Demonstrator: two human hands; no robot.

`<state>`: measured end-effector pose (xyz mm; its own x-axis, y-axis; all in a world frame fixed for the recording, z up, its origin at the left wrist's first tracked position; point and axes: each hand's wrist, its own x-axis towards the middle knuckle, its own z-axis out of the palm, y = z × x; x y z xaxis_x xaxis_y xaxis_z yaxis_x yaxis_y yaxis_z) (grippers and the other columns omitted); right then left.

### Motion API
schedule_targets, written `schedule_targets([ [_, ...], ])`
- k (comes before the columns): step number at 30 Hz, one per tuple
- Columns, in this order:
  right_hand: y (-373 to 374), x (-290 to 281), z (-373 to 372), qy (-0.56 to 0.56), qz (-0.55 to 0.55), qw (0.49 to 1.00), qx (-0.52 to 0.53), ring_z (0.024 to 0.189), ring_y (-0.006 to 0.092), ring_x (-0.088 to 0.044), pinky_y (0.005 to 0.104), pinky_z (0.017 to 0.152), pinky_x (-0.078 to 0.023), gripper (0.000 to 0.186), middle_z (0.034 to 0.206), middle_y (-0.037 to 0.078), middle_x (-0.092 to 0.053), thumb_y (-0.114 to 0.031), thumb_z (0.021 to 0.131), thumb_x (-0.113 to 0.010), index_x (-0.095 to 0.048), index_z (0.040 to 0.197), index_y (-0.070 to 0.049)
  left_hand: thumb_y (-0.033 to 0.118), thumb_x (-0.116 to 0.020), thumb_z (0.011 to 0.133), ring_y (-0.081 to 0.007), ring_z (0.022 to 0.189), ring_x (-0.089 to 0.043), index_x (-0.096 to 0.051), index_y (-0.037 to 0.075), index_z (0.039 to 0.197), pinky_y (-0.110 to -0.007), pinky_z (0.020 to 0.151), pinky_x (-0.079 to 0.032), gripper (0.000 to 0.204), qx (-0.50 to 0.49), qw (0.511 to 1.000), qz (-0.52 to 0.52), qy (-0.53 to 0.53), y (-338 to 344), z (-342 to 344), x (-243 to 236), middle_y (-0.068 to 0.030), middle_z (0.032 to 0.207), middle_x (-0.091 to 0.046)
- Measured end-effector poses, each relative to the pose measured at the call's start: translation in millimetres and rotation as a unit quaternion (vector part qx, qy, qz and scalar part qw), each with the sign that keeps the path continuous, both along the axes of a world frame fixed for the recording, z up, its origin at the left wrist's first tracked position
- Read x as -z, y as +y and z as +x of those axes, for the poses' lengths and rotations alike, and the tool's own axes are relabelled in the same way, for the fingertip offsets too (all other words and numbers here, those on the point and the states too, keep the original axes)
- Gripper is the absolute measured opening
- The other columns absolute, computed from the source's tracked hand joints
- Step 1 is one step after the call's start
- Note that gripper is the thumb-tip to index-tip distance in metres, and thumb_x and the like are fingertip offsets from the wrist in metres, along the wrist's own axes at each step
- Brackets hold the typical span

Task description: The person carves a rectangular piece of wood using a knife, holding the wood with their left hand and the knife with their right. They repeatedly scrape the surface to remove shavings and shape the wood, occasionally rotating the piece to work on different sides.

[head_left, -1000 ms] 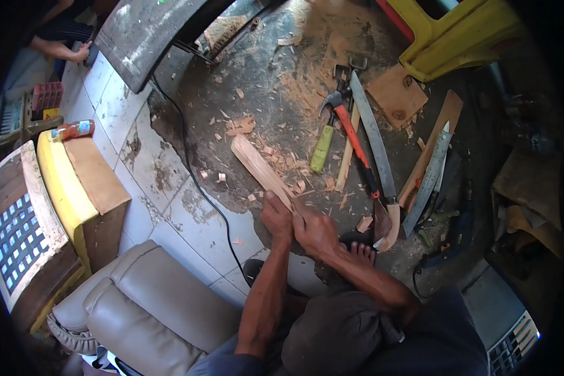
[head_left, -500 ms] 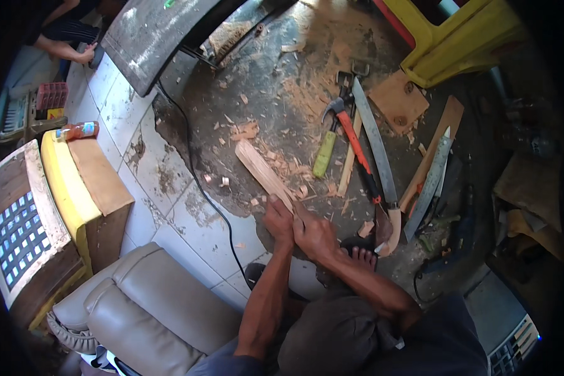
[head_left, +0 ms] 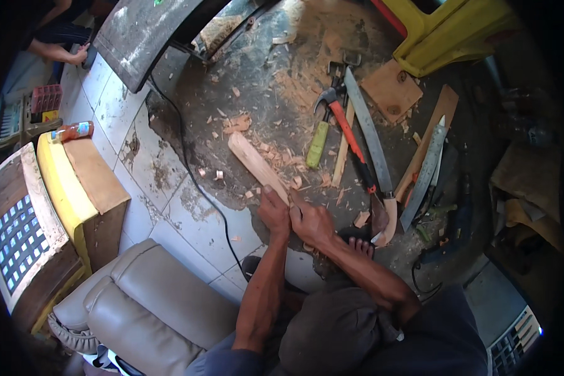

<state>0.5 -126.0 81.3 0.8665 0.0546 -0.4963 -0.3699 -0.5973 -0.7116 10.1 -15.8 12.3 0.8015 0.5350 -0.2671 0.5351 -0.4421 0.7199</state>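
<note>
My left hand [head_left: 272,210] grips the near end of a pale, shaved wood piece [head_left: 254,160], its thumb lying along the wood. My right hand [head_left: 313,222] is closed on the same end, close against my left; whether anything else is in its fingers is hidden. The wood angles forward and left over scattered shavings [head_left: 276,150]. To its right lie a green-handled tool [head_left: 318,144], an orange-handled claw hammer [head_left: 351,135], a long curved blade [head_left: 373,141] with a wooden handle, a wooden strip [head_left: 344,150] and another long blade [head_left: 423,175].
A dark board [head_left: 128,37] spans the top. A co-worker's hand [head_left: 78,55] shows top left. Yellow foam [head_left: 59,175], a bottle [head_left: 75,130], a grey cushion [head_left: 163,301] and a black cable [head_left: 203,194] are left. A yellow plastic item [head_left: 438,31], plywood [head_left: 391,91] and power tool [head_left: 451,232] are right.
The view has shifted slightly, the floor and tools moving a little within the picture. Both my hands keep nearly the same grip on the wood piece.
</note>
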Motion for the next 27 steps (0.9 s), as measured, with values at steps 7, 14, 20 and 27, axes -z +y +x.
schedule_targets([
  [7,-5,5,-14,-0.004,0.002,1.0,-0.009,0.078,0.0473,-0.069,0.0576,0.072,-0.055,0.045,0.082,0.028,-0.069,-0.025,0.095,-0.054,-0.058,0.137,-0.012,0.037,-0.038,0.108,-0.052,0.075,-0.063,-0.063,-0.001,0.096,-0.055,0.061,-0.045,0.047,0.008,0.999,0.02,-0.045,-6,-7,2,-0.0291,0.079,-0.065],
  [14,-10,-1,-12,-0.009,0.032,0.999,0.005,0.083,0.0493,-0.067,0.0564,0.074,-0.054,0.046,0.086,0.027,-0.068,-0.027,0.096,-0.055,-0.057,0.141,-0.016,0.036,-0.037,0.108,-0.052,0.078,-0.063,-0.062,-0.001,0.097,-0.054,0.064,-0.046,0.046,0.021,0.999,0.03,-0.016,0,-7,4,-0.0291,0.082,-0.066],
  [20,-10,5,-10,0.023,0.02,1.0,-0.003,0.085,0.0495,-0.067,0.0566,0.076,-0.055,0.044,0.088,0.029,-0.068,-0.027,0.096,-0.054,-0.059,0.138,-0.014,0.039,-0.035,0.109,-0.0483,0.083,-0.067,-0.064,0.001,0.104,-0.053,0.067,-0.049,0.048,0.016,1.0,0.016,0.019,0,0,-5,-0.0256,0.085,-0.069],
  [27,-11,-1,-13,0.019,0.031,0.999,0.007,0.084,0.0491,-0.067,0.0566,0.075,-0.055,0.043,0.088,0.029,-0.069,-0.027,0.096,-0.053,-0.06,0.137,-0.014,0.037,-0.037,0.108,-0.0501,0.078,-0.065,-0.062,0.0,0.098,-0.054,0.064,-0.047,0.046,0.013,0.998,0.031,-0.043,-2,-4,2,-0.0268,0.081,-0.067],
])
